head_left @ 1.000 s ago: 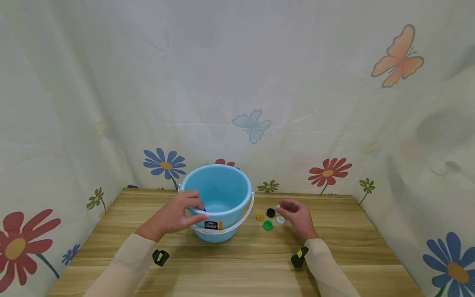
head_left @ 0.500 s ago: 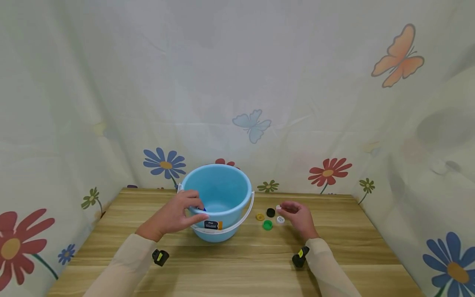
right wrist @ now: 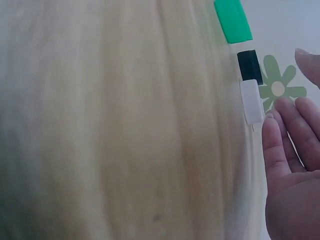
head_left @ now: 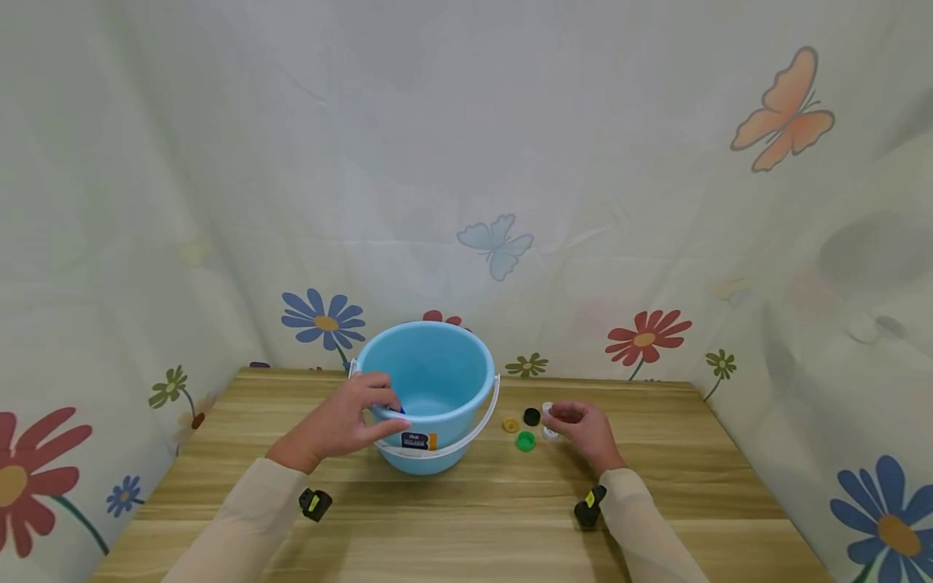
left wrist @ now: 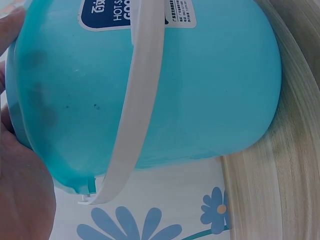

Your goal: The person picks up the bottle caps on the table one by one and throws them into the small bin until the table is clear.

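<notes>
Wooden table [head_left: 437, 526]: left grip [head_left: 353, 419] holds bucket rim [head_left: 446, 417]; right grip [head_left: 585, 431], loosely parted, beside caps [head_left: 532, 417].

Curtained-off nook, wider setting unclear, floral fabric [head_left: 364, 162] on three sides, wood-grain table [head_left: 452, 526]

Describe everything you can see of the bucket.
The bucket is light blue, looks plastic and stands upright on the wooden table. Its white handle hangs down in front, crossing a dark label with an orange edge. The left hand grips the near-left rim, thumb outside, other fingers reaching inside. Something dark blue shows by the fingers, too hidden to identify.
</notes>
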Tool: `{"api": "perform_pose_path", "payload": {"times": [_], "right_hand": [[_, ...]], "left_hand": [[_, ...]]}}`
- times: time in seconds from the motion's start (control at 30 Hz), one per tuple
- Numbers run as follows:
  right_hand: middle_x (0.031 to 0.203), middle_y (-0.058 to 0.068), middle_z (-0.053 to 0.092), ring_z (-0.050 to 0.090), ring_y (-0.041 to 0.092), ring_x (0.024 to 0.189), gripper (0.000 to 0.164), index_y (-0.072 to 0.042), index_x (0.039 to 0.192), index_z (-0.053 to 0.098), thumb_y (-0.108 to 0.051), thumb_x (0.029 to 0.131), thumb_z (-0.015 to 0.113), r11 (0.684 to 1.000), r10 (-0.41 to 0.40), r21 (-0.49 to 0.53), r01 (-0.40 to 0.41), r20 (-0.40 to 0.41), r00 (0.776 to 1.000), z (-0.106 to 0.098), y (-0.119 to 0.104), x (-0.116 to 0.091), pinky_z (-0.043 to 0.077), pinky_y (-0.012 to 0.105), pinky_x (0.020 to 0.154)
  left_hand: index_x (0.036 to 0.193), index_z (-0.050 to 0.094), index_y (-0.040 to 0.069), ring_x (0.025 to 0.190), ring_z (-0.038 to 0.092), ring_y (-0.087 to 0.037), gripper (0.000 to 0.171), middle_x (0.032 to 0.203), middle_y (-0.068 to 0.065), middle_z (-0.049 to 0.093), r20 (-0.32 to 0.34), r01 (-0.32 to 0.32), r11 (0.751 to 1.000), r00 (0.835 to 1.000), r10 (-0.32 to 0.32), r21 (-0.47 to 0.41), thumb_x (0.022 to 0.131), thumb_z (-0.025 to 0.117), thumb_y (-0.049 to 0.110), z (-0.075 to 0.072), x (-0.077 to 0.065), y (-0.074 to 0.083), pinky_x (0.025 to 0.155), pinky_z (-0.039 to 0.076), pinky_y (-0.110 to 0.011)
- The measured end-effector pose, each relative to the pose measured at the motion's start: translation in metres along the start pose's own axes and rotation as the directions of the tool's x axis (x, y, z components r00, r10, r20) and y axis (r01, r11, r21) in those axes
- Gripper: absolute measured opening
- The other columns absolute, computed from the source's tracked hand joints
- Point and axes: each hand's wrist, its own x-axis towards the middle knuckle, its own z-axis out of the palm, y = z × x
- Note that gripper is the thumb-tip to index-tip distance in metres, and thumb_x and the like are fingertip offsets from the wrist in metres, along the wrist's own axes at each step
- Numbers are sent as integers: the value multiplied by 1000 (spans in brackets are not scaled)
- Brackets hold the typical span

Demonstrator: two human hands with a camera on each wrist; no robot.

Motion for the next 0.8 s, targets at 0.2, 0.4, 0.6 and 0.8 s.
{"api": "perform_pose_path", "payload": {"times": [0.2,0.4,0.6,0.8], "right_hand": [[115,13,75,70,25,106,36,-5,116,73,-23,86,84,1000,6,-20,-6,10,1000,-1,-2,0,57,35,90],[111,11,76,70,22,101,34,-5,111,74,-22,85,86,999,3,-54,-3,17,1000,-1,-1,1,56,33,85],[109,11,76,71,20,98,32,-4,109,74,-19,84,86,995,21,-102,-18,29,999,-1,0,1,58,36,86],[108,11,76,71,22,99,30,-4,108,74,-16,84,86,991,18,-135,-11,46,999,-1,-2,0,58,37,86]], "left_hand": [[85,71,32,93,54,-9,15,87,17,53,1,-8,1000,1000,8,4,85,82,42,0,1,0,83,54,-41],[86,72,32,93,54,-10,15,87,16,54,13,4,1000,1000,-4,-6,85,82,43,0,1,-1,85,54,-42],[86,72,32,93,54,-9,14,88,17,54,18,1,1000,1000,-1,-3,85,82,42,1,2,-2,85,54,-40],[85,72,33,94,54,-9,14,88,17,54,22,5,1000,1000,-5,-2,86,82,43,0,1,0,84,54,-40]]}}
